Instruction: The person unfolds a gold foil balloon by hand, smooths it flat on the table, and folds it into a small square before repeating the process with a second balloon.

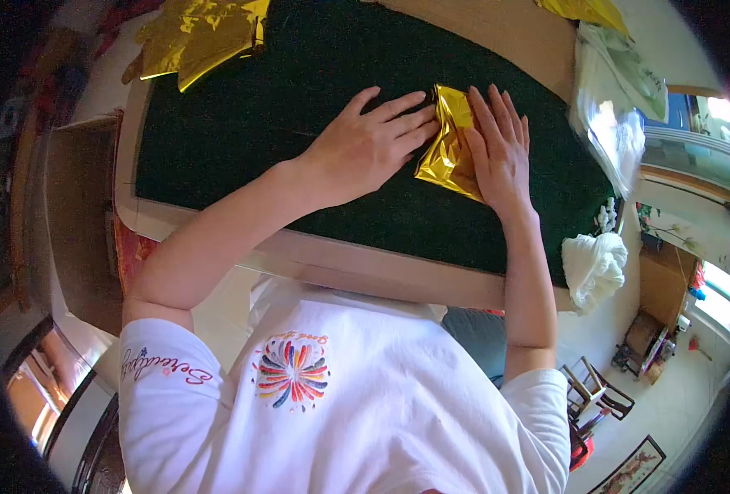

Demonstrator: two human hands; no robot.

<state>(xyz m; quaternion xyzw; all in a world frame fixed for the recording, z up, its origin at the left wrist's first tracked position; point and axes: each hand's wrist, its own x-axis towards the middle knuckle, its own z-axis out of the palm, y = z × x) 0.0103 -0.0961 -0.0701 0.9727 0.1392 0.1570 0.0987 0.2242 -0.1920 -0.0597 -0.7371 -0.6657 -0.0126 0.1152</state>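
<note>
A shiny gold foil packet (450,152), creased and folded, lies on the dark green cloth of the table. My left hand (373,144) is at its left edge, fingertips touching the foil, with the fingers spread. Stretched out flat, my right hand (503,156) rests along the packet's right side, its thumb over the foil. Neither hand is wrapped around anything. What is inside the packet, if anything, is hidden.
More gold foil sheets (204,37) lie at the table's far left corner. Clear plastic bags (616,115) hang at the right edge, near a bundle of white string (595,267). Brown board (496,33) borders the green cloth (241,140).
</note>
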